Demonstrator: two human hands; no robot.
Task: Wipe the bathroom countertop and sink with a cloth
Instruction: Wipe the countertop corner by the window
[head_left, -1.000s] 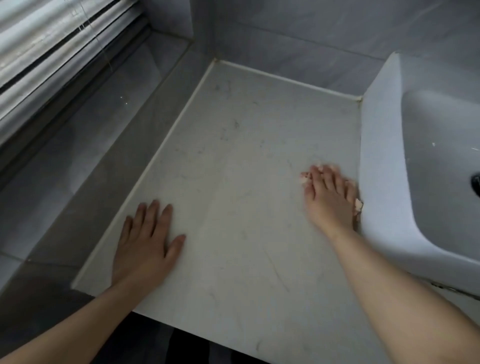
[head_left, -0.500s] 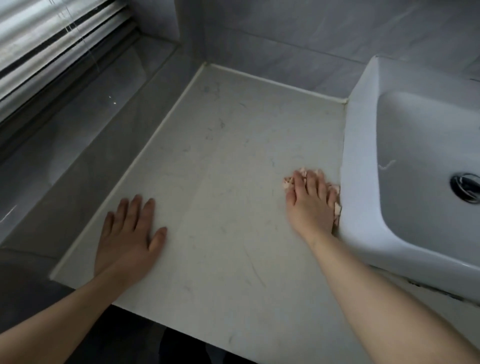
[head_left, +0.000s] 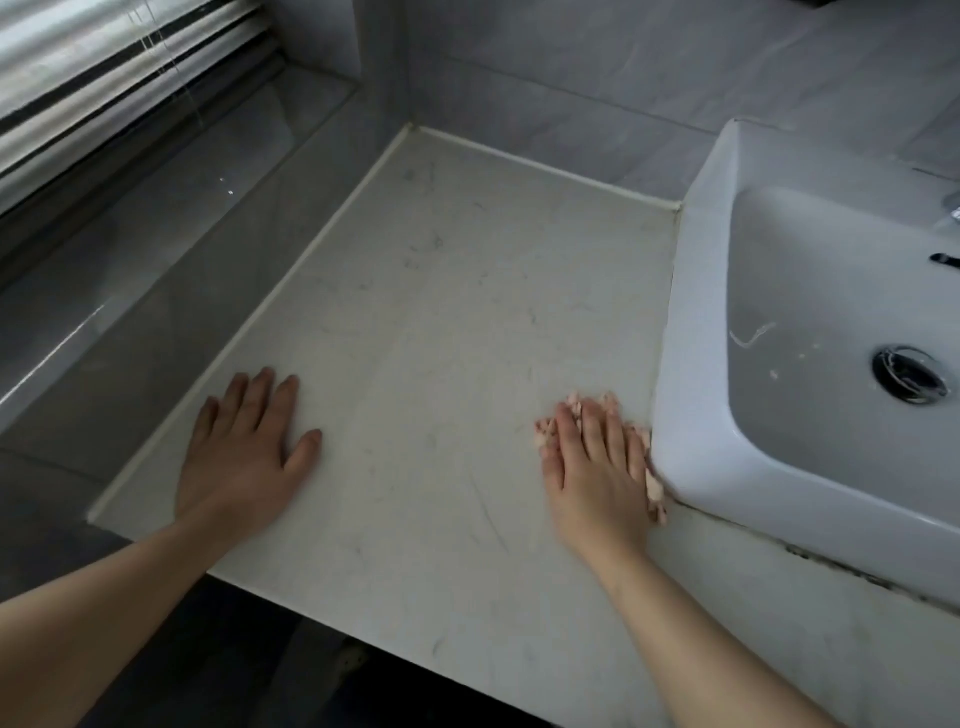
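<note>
Head view: sink (head_left: 691, 364) flush against pink cloth (head_left: 653, 487)

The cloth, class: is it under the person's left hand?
No, the pink cloth lies under the right hand beside the sink; the left hand presses bare countertop.

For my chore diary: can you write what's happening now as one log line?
step: countertop wipe | right hand: pressing pink cloth flat, beside sink | left hand: flat on countertop, empty
</note>
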